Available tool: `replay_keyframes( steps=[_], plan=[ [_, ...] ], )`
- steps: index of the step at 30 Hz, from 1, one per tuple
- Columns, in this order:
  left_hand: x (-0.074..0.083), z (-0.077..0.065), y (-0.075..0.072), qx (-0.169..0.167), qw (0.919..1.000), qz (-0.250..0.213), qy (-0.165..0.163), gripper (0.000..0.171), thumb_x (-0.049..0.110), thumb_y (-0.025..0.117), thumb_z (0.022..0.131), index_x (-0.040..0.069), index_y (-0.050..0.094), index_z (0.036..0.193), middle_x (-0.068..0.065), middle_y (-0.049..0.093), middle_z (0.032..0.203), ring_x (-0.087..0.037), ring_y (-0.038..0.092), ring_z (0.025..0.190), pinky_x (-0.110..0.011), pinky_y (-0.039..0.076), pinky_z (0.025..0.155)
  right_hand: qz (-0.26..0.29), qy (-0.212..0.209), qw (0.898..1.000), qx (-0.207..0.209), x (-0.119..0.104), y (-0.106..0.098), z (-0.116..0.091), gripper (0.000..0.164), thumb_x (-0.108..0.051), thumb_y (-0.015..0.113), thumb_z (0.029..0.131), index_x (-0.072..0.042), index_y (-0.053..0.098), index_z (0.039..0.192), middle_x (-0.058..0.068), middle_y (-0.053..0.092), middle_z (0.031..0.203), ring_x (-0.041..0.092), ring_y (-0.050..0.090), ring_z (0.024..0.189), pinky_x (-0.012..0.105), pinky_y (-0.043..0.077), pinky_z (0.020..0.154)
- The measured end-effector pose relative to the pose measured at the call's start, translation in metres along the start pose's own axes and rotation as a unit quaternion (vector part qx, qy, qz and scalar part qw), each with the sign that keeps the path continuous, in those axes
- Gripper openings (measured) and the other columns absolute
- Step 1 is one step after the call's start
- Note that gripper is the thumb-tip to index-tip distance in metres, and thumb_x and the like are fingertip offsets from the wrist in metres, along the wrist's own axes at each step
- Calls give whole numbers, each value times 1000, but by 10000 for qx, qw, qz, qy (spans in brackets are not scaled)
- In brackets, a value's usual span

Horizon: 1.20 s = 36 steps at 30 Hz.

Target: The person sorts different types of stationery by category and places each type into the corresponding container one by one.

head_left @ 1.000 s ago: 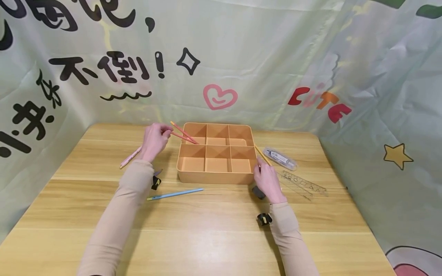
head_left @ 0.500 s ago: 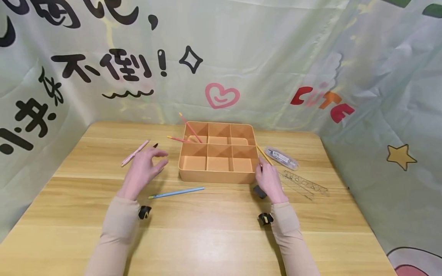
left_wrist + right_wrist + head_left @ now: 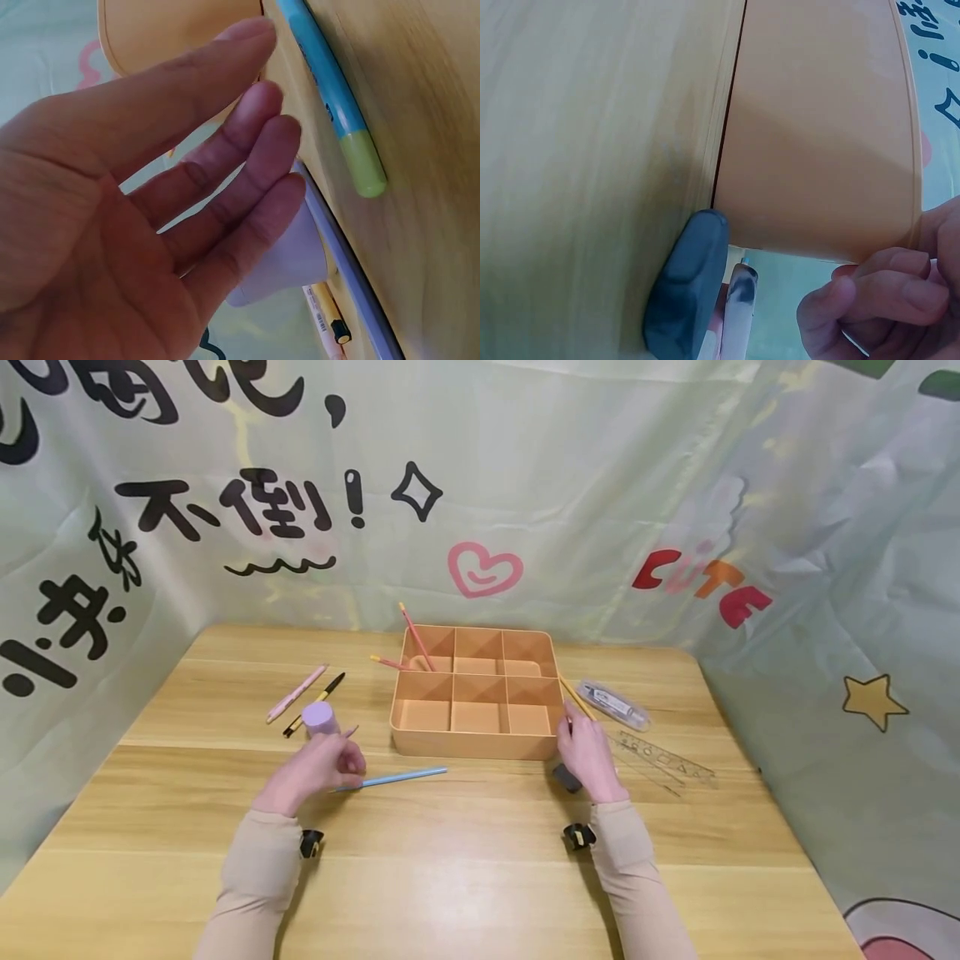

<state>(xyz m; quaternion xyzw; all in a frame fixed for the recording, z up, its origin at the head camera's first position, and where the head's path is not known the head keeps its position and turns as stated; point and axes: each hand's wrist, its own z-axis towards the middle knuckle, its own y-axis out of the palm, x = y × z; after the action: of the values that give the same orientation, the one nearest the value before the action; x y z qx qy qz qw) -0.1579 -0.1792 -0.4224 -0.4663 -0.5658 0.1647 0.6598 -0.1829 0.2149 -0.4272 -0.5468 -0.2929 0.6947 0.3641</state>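
Note:
My left hand (image 3: 318,772) hovers over the near end of a blue pencil-like stick (image 3: 334,97) with a light green tip. Its fingers are loosely bent, with nothing between them and the thumb in the left wrist view. Just beyond that hand stands a small lavender cylinder (image 3: 320,718), and a purple stick (image 3: 352,274) lies beside it. A peach six-compartment box (image 3: 472,745) sits mid-table. My right hand (image 3: 587,760) grips its right front corner, fingers curled at the edge. Two red pencils (image 3: 417,635) lean in the back left compartment.
Left of the box lie a pink pen (image 3: 296,693) and a black-and-yellow pen (image 3: 322,697). To its right are a yellow pencil (image 3: 577,697), a clear oval case (image 3: 613,705) and a transparent ruler (image 3: 663,758). A dark grey lump (image 3: 686,289) lies beneath the right hand.
My left hand has let go of a red pencil in the back left compartment, drawn back and come down towards the blue stick. The right hand stays at the box corner.

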Motion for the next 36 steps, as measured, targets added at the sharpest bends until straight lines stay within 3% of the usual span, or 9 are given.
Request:
replay_keyframes(
  steps=[7, 16, 24, 31, 36],
  plan=[
    [0, -1, 2, -236, 9996, -141, -39, 14, -1, 82, 74, 5, 72, 82, -2, 71, 76, -9, 61, 71, -24, 53, 67, -43, -14, 10000, -6, 0, 0, 0, 43, -5, 44, 100, 15, 51, 138, 31, 66, 83, 29, 51, 59, 42, 44, 55],
    [-2, 0, 4, -251, 9996, -73, -48, 14, -1, 83, 75, 5, 71, 81, -1, 69, 74, -8, 58, 70, -22, 50, 66, 40, 2, 10000, -32, 0, -1, 1, 44, -6, 44, 100, 15, 50, 139, 14, 52, 60, 18, 39, 49, 33, 35, 48],
    [-4, 1, 6, -318, 9994, -112, -2, 14, -5, 80, 75, 5, 71, 80, 0, 69, 73, -7, 58, 68, -20, 50, 64, 7, -11, 10000, 9, 0, 0, 0, 44, -6, 45, 99, 15, 52, 138, 21, 62, 69, 24, 48, 55, 38, 40, 52],
    [-4, 1, 7, -361, 9992, -195, 8, 13, -7, 78, 76, 3, 71, 81, -1, 68, 73, -8, 57, 68, -19, 49, 64, 59, 95, 9999, -92, 1, 0, 1, 45, -7, 44, 100, 14, 50, 140, 11, 50, 59, 17, 38, 49, 33, 34, 47],
    [-4, 0, 7, -399, 9990, -200, 85, 13, -8, 76, 78, 4, 71, 81, -1, 67, 72, -8, 55, 67, -19, 48, 63, 53, 94, 9999, -91, 1, 0, 1, 45, -7, 45, 100, 14, 50, 140, 10, 49, 57, 16, 35, 48, 33, 33, 47]
  ],
)
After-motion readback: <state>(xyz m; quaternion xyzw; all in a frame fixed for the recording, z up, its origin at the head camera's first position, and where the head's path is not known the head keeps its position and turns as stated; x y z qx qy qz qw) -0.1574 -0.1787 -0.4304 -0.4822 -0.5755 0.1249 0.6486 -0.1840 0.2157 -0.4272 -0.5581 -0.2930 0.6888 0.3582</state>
